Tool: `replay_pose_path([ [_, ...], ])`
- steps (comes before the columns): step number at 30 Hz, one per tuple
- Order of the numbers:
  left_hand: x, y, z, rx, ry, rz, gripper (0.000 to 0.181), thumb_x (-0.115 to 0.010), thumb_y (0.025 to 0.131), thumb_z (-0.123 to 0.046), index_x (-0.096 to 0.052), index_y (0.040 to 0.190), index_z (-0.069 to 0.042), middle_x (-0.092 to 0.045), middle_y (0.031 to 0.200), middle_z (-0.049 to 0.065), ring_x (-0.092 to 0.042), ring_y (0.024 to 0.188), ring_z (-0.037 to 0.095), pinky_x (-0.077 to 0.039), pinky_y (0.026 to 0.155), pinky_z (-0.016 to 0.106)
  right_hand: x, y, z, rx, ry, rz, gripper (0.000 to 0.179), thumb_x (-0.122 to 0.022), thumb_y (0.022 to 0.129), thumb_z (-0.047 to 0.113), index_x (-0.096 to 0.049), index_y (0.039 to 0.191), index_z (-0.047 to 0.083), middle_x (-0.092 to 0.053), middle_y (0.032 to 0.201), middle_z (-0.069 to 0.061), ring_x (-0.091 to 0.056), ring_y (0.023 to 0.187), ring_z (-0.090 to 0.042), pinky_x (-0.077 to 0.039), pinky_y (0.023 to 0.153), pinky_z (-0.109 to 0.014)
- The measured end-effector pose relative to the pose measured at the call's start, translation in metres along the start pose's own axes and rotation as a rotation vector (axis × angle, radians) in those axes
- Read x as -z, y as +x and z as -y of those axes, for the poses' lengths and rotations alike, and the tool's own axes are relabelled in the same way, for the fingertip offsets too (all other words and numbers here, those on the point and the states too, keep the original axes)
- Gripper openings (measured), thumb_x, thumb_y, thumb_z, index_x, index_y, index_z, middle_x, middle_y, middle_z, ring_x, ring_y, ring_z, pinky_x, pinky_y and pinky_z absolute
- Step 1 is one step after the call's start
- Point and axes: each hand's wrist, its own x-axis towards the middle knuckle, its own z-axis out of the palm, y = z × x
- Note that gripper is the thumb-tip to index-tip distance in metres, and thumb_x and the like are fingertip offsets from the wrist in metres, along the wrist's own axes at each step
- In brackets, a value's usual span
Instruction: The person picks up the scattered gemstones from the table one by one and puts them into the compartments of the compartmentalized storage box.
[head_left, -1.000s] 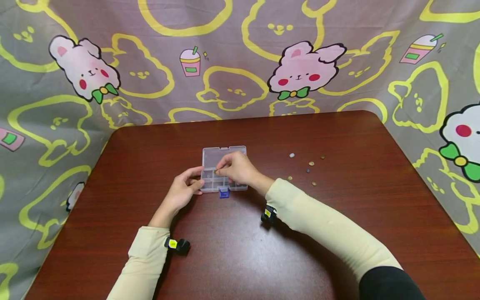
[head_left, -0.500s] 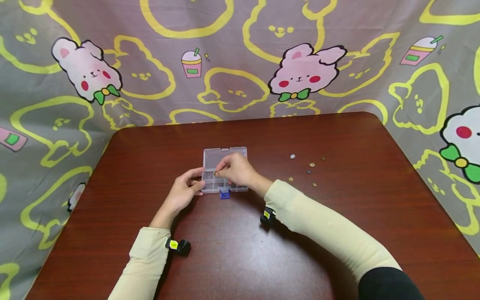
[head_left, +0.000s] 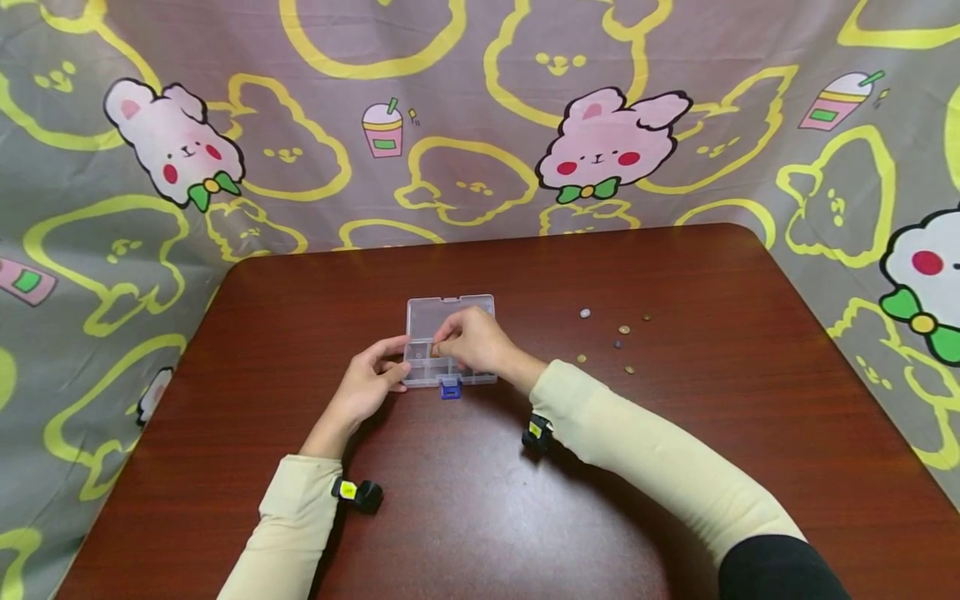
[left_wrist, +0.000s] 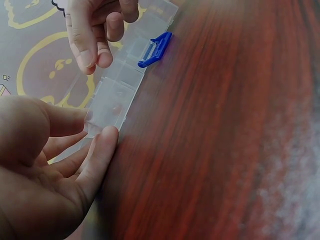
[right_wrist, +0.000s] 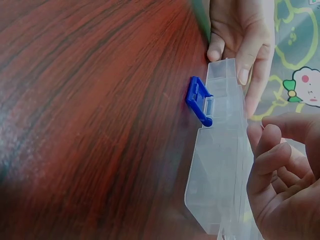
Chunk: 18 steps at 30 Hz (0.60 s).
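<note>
A clear plastic compartment box point(head_left: 428, 373) stands on the table with its lid point(head_left: 427, 312) raised and its blue latch point(head_left: 451, 389) toward me. My left hand point(head_left: 365, 381) grips the box's left end between thumb and fingers. Over the upper row of compartments, my right hand point(head_left: 474, 340) pinches a small brownish button-like piece point(head_left: 435, 351), mostly covered by the fingertips. In the left wrist view a small reddish piece point(left_wrist: 117, 108) shows dimly through the box wall near the left thumb. The right hand hides several compartments.
To the right of the box, several small button-like pieces lie scattered: a white one point(head_left: 585, 313), a dark blue one point(head_left: 618, 344) and gold ones such as this piece point(head_left: 624, 330). The brown wooden table point(head_left: 465, 517) meets a patterned cloth point(head_left: 480, 108) at the back.
My right fingertips have dipped very slightly toward the compartment, and the brownish piece shows less between them. The left hand keeps its hold on the box, which stays in place.
</note>
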Motion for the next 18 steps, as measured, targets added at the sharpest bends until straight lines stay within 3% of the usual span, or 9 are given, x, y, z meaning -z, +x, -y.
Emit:
replay_pose_path([
  [9,0.0,0.0,0.002,0.0,0.015,-0.004,0.044,-0.057,0.098,0.007,-0.051,0.141,0.004,-0.054,0.133,0.028,-0.062,0.092,0.024,-0.06,0.069,0.027,0.004,-0.005,0.001,0.016,-0.026,-0.007,0.007,-0.075,0.088,0.008,-0.075,0.091,0.002,-0.067,0.068,-0.021,-0.049,0.042,-0.01,-0.039,0.036,-0.021],
  [18,-0.001,-0.001,0.002,-0.013,0.01,-0.01,0.043,-0.057,0.098,0.008,-0.051,0.14,0.006,-0.055,0.13,0.029,-0.062,0.094,0.025,-0.06,0.069,0.026,0.014,-0.015,-0.008,0.025,-0.075,-0.039,0.005,-0.076,0.087,0.01,-0.075,0.09,0.005,-0.071,0.072,-0.014,-0.059,0.047,-0.016,-0.043,0.04,-0.021],
])
